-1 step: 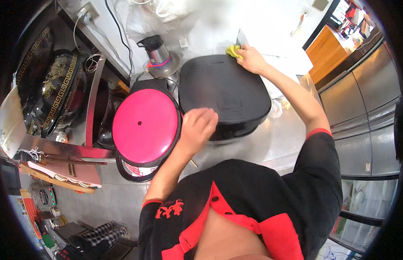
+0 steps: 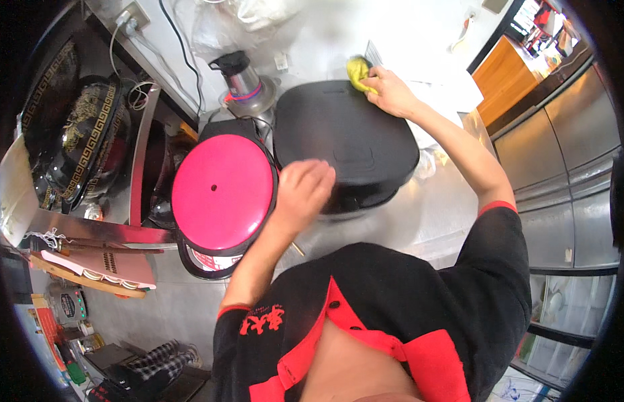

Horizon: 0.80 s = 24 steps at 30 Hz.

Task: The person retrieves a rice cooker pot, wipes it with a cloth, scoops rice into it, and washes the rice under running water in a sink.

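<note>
A black, rounded-square lidded appliance point(image 2: 325, 127) stands on the metal counter before me. At its far right corner my right hand point(image 2: 390, 92) is closed on a yellow cloth point(image 2: 358, 72), part of which sticks out beyond the far edge of the lid. My left hand point(image 2: 304, 191) is over the near left corner of the appliance, its fingers loosely bent and a little blurred. No object shows in it, though its palm is hidden; whether it touches the lid I cannot tell. Left of it is a round electric griddle with a bright pink lid point(image 2: 225, 194).
Behind the griddle stands a small blender-like machine point(image 2: 245, 84) with a black top. Dark patterned bowls point(image 2: 91, 144) fill a shelf on the left. Cables and plastic bags hang at the wall. Steel cabinets point(image 2: 540, 161) line the right. White sheets point(image 2: 446, 87) lie beyond the appliance.
The yellow cloth now spreads out more, farther beyond the lid's far edge. My right hand has hardly shifted, and my left hand stays near the same corner. The view has moved slightly.
</note>
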Tool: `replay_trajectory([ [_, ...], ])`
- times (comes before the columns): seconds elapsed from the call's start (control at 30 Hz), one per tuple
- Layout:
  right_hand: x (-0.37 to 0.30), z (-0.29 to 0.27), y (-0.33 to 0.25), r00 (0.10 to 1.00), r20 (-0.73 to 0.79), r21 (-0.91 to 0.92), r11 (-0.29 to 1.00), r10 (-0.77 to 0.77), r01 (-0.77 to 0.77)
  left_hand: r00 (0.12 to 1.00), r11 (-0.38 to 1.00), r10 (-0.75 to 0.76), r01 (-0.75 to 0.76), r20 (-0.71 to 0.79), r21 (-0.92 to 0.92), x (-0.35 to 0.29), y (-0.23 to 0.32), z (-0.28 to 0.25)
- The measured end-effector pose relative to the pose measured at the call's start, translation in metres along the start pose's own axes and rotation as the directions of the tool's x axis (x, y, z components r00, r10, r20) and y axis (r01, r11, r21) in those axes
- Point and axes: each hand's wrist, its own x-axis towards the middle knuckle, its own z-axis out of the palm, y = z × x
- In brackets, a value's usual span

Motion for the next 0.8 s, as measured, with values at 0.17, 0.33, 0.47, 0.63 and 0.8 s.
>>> replay_trajectory([
  [0.17, -0.043, -0.1, -0.072, 0.937, 0.117, 0.534, 0.816, -0.329, 0.22, 0.998, 0.999, 0.008, -0.011, 0.067, 0.039, 0.038, -0.02, -0.015],
  [0.33, -0.118, -0.163, -0.062, 0.925, -0.196, 0.85, 0.527, 0.326, -0.005, 0.997, 0.98, -0.062, 0.053, 0.043, 0.193, 0.123, -0.056, -0.026],
  [0.47, -0.166, -0.136, -0.034, 0.799, -0.166, 0.855, 0.488, 0.578, -0.176, 0.907, 0.903, -0.42, 0.415, 0.029, 0.111, 0.166, -0.076, -0.028],
  [0.63, -0.197, -0.092, -0.039, 0.631, 0.12, 0.703, 0.383, 0.767, -0.599, 0.888, 0.931, -0.055, 0.211, -0.457, 0.297, 0.134, -0.085, -0.001],
  [0.8, -0.196, -0.06, -0.028, 0.631, 0.098, 0.536, 0.493, 0.769, -0.685, 0.807, 0.797, -0.581, 0.54, 0.102, 0.27, 0.025, -0.08, 0.041],
])
